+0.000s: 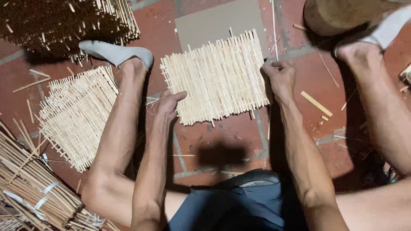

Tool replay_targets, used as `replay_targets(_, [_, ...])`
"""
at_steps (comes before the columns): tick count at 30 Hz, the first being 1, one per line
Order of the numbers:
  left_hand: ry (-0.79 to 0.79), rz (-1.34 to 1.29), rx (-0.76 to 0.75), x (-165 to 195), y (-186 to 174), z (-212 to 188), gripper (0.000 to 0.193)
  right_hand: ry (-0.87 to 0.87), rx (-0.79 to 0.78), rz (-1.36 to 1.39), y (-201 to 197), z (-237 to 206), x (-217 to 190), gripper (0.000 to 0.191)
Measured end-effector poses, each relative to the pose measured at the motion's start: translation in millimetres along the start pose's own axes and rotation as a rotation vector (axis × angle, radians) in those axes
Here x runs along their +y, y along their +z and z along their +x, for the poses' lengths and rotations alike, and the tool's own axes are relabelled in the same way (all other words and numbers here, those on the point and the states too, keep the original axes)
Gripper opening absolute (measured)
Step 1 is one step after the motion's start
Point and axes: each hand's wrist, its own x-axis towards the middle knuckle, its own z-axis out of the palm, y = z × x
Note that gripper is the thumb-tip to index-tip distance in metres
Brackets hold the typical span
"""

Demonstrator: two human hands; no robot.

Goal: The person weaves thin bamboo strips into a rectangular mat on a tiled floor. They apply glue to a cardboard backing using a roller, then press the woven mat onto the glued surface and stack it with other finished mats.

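Red tiled floor (222,137), strewn with splinters | tied bamboo bundle (30,188) near-left corner | left hand (169,105) open, touching woven mat (216,77) mid-floor; right hand (280,77) pinching its right edge | cardboard sheet (214,21) beyond | finished mat (77,115) left.

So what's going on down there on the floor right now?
A person sits on a red tile floor with a woven mat of pale sticks between their legs. The left hand rests on its left edge, the right hand grips its right edge. A second woven mat lies to the left, beside bundled sticks.
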Motion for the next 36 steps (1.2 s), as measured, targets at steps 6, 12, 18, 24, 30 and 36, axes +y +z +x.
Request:
replay_targets(6, [-0.024,-0.021,-0.003,-2,1,-2,0.032,0.247,-0.119,0.148,-12,-44,19,0.023])
replay_targets(12, [-0.042,-0.035,-0.068,-3,-21,11,0.033,0.358,-0.097,0.307,4,-33,30,0.013])
replay_targets(18, [-0.070,-0.169,-0.149,13,-35,31,0.028,0.351,-0.067,0.335,6,-32,49,0.018])
replay_targets(24, [-0.049,-0.057,-0.039,13,-15,34,0.029,0.314,-0.071,0.231,6,-30,51,0.021])
replay_targets(30, [-0.018,-0.042,-0.056,19,-12,29,0.030,0.391,-0.091,0.187,1,-32,40,0.023])
replay_targets(36, [-0.031,0.011,-0.022,22,-7,26,0.029,0.342,-0.115,0.291,1,-31,40,0.024])
